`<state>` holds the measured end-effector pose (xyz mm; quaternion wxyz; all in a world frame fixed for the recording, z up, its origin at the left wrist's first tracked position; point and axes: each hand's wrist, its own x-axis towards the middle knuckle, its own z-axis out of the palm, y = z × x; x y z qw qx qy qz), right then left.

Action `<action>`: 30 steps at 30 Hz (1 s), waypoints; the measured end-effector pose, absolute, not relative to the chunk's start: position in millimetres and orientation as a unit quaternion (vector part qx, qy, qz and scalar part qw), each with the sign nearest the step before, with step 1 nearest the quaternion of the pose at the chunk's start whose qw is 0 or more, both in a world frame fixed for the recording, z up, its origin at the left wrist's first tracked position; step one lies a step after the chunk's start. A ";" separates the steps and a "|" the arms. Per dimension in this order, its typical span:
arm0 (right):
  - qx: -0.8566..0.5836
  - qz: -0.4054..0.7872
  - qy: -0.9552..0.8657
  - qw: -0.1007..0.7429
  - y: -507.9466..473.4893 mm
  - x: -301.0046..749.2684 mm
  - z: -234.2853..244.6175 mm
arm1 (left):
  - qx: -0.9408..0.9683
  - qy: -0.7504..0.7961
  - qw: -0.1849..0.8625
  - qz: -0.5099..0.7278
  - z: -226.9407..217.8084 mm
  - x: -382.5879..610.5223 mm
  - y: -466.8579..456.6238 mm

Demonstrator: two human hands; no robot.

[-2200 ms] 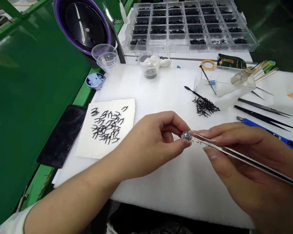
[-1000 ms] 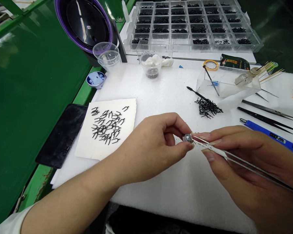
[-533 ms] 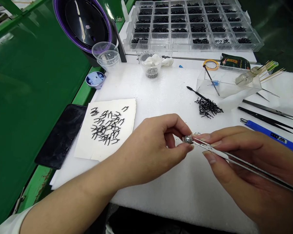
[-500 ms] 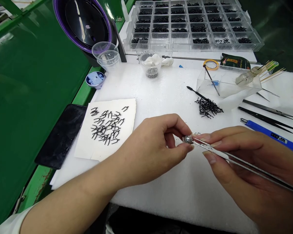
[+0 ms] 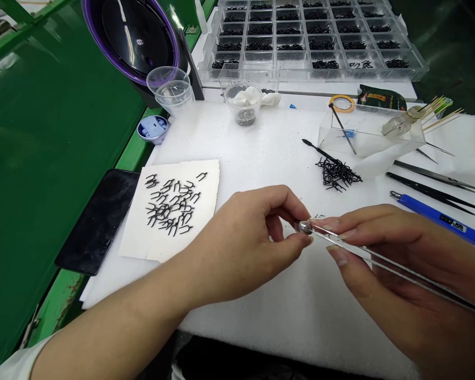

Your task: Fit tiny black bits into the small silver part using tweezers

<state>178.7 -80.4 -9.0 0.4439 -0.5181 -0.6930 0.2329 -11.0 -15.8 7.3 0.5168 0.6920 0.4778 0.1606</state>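
The right hand (image 5: pixel 415 311), grasping tweezers (image 5: pixel 358 250), runs off at the right edge, as does their rear end. Between the hands, the left hand (image 5: pixel 249 243) pinches a bead (image 5: pixel 305 227), its fingertips covering part of it; whether the tweezer tips touch it is unclear. The bead looks small, rounded, shiny silver-grey. Beyond the right hand, markings on the packet (image 5: pixel 381 98) and knife (image 5: pixel 439 216) are illegible.
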 end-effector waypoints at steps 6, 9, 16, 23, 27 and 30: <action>-0.514 0.218 -0.708 0.433 -80.5 181.8 -8.7 | 0.698 0.477 0.506 0.172 6.6 -9.9 -16.6; -0.514 0.207 -0.718 0.422 -81.1 182.5 -9.2 | 0.713 0.479 0.476 0.188 5.8 -8.6 -17.4; -0.501 0.120 -0.771 0.374 -75.1 180.9 -12.0 | 0.760 0.487 0.388 0.184 -1.0 -7.3 -18.3; -0.509 0.083 -0.782 0.349 -74.2 181.4 -15.7 | 0.798 0.471 0.336 0.168 -4.6 -7.6 -17.3; -0.513 0.058 -0.785 0.342 -75.9 183.3 -17.7 | 0.796 0.477 0.340 0.153 -5.3 -7.0 -16.9; -0.502 0.045 -0.796 0.334 -74.9 183.7 -18.5 | 0.796 0.478 0.345 0.137 -6.0 -6.8 -16.8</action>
